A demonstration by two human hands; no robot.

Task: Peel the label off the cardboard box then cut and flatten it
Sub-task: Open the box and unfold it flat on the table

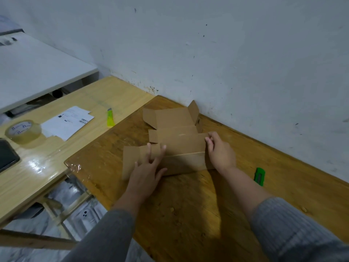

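Where the dark brown wooden counter point(188, 205) meets the scuffed white wall point(226, 53), the opened brown cardboard box point(175, 129) lies spread out, mostly flattened. Its long axis runs from the near left toward the far right, roughly along the wall. One far flap point(194, 110) stands tilted up, close to the wall; the near-left flap point(130, 159) lies flat, pointing toward the counter's left edge.

Left hand point(149, 167): fingers straight and spread, pressing flat on the near-left part of the box; nothing gripped.

Right hand point(219, 150): fingers curled round the box's right edge, thumb on top, pinching the cardboard.

Both forearms wear grey knit sleeves point(294, 229).

Surroundings:
- Green utility knife point(259, 176), flat on the dark counter, right of the right forearm, apart from the box.
- Yellow-green utility knife point(110, 118), on the adjoining lighter wooden counter point(37, 176), left of the box and apart from it.
- White printed paper label sheets point(66, 122), with barcodes, on the lighter counter, left of the yellow-green knife.
- Roll of clear packing tape point(23, 131), lying flat just beside the sheets, on their left.
- Dark flat object point(7, 156), at the left frame edge, partly cut off; what it is cannot be told.
- White tabletop point(37, 69), behind the lighter counter, at far left.

Nothing lies between the hands and the box.
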